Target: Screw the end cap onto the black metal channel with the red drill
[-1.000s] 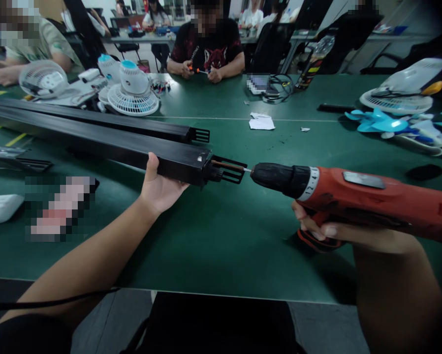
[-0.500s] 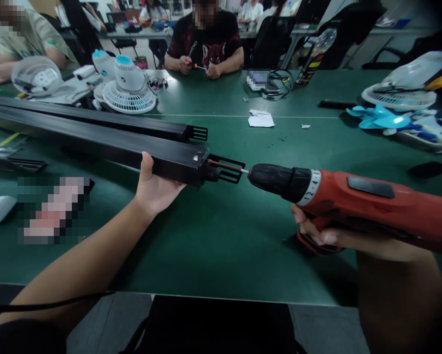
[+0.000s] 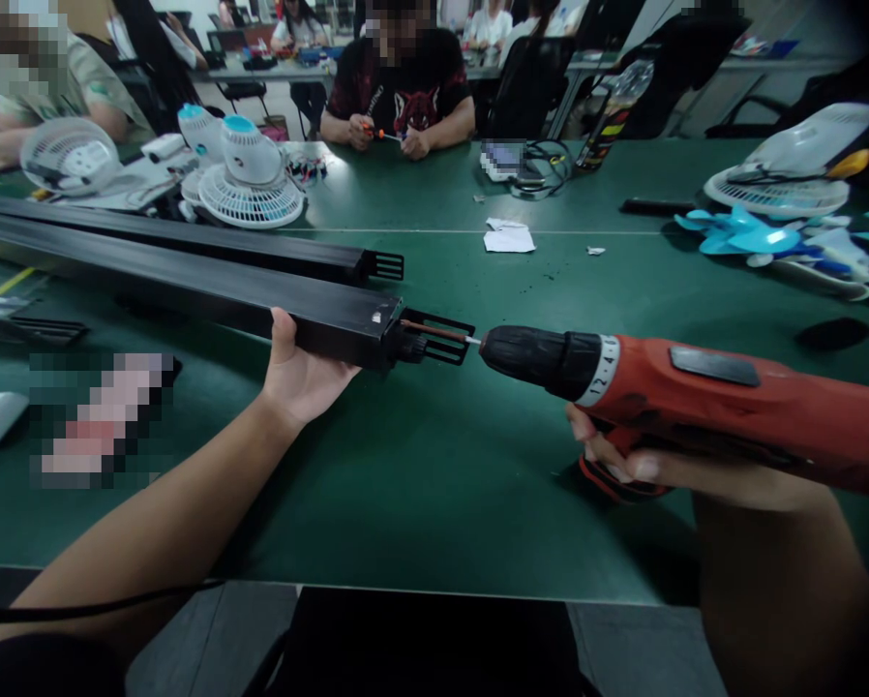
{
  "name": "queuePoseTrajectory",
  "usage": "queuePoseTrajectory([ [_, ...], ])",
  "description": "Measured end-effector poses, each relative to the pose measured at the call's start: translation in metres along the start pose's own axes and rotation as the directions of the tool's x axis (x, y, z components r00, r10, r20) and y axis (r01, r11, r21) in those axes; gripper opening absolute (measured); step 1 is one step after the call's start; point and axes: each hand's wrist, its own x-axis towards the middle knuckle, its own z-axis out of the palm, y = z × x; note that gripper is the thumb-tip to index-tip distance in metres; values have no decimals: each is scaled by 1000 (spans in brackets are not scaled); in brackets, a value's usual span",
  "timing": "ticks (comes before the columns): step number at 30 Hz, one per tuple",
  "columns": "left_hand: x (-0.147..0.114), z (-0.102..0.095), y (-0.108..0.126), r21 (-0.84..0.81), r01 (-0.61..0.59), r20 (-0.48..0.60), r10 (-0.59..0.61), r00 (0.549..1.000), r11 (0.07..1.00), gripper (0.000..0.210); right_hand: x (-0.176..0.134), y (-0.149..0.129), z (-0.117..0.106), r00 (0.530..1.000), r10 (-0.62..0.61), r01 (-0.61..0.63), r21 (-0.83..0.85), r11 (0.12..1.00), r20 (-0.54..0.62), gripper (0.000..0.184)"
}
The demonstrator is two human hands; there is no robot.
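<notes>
My left hand (image 3: 304,378) is wrapped around a long black rectangular bar (image 3: 260,300) near its right end, thumb on the front side and palm underneath. From that end juts a slotted black bracket (image 3: 449,334), beside a small knob (image 3: 412,348). My right hand (image 3: 615,455) grips a red and black cordless drill (image 3: 710,407) by its handle, fingers around the trigger area. The drill's long thin bit (image 3: 434,332) runs along the bracket to the bar's end face; its exact contact point is too small to tell. Behind lies a second black bar (image 3: 282,247) with a similar bracket.
White fan parts (image 3: 250,184) stand at the back left, and blue fan blades (image 3: 746,232) lie at the right. A phone-like item (image 3: 107,416), blurred out, is left of my forearm. Across the table a person (image 3: 405,97) holds a screwdriver (image 3: 382,135). A bottle (image 3: 613,116) stands behind.
The whole view has shifted slightly. Both hands, the bar and the drill keep nearly the same positions relative to each other.
</notes>
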Motion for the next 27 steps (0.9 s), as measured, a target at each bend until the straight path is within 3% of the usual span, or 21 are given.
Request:
queuePoseTrajectory([
  [8,-2,2,0,3,-5,-11,5,1000,1000,109,1,1,2,999,-31,32,33,999,-24,19],
  [14,-2,4,-2,17,-15,-57,16,998,1000,111,0,3,1,996,88,-89,108,990,22,23],
  [21,-1,2,-1,76,-34,-50,38,998,997,93,-3,6,0,998,55,-55,74,996,12,18],
  [27,-2,-3,-3,75,-50,30,48,998,996,94,1,4,5,999,-19,21,102,995,-27,20],
])
